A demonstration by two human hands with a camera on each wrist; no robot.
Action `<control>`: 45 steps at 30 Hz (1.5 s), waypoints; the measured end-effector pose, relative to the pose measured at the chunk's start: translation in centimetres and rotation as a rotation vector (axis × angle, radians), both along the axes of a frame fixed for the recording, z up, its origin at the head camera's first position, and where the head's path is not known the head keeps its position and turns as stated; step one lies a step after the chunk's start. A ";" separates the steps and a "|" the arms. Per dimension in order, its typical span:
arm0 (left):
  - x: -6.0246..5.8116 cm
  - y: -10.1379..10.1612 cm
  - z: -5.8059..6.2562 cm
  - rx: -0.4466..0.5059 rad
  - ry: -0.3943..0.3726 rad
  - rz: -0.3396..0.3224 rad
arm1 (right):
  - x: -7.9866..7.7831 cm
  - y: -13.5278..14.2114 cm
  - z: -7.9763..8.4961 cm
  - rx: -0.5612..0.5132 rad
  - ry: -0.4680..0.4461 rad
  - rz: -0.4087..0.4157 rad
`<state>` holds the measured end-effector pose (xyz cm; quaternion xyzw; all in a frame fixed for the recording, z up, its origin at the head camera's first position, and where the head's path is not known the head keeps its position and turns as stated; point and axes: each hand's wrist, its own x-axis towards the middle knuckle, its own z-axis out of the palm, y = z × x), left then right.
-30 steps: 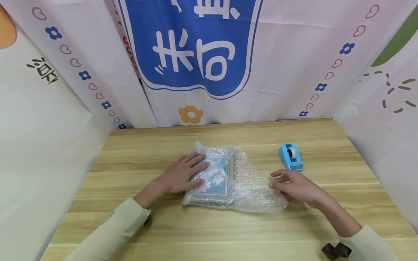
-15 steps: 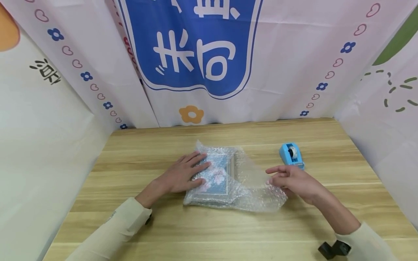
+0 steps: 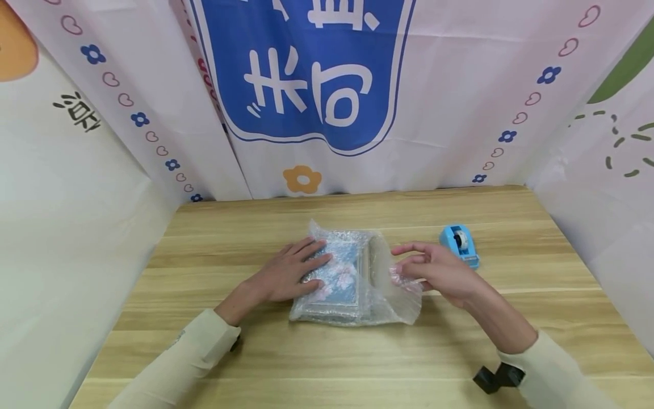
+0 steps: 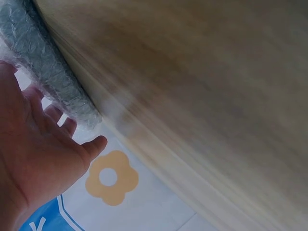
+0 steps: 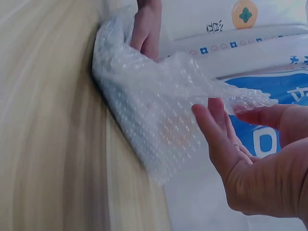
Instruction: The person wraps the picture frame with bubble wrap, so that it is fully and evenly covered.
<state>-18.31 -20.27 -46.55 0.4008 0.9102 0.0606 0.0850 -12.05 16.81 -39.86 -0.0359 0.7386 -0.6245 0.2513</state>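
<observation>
A picture frame (image 3: 343, 284) with pink flowers on blue lies flat on the table, partly covered by clear bubble wrap (image 3: 390, 304). My left hand (image 3: 285, 274) rests on its left side with the fingers spread over the wrap; in the left wrist view the fingertips touch the wrapped edge. At the right, my right hand (image 3: 441, 271) pinches the loose end of the wrap between thumb and fingers. That flap rises off the table in the right wrist view, stretched between the frame and my right hand.
A blue tape dispenser (image 3: 460, 245) with a roll in it stands behind my right hand, close to it. The wooden table (image 3: 327, 363) ends at a printed cloth backdrop (image 3: 439, 113), with white cloth at both sides.
My right hand has moved left toward the frame, lifting the free end of the bubble wrap and folding it inward. My left hand has stayed on the frame.
</observation>
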 end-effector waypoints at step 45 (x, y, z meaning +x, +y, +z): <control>-0.1 -0.1 -0.2 -0.007 0.001 -0.003 | 1.2 -4.4 -7.3 0.233 0.496 0.181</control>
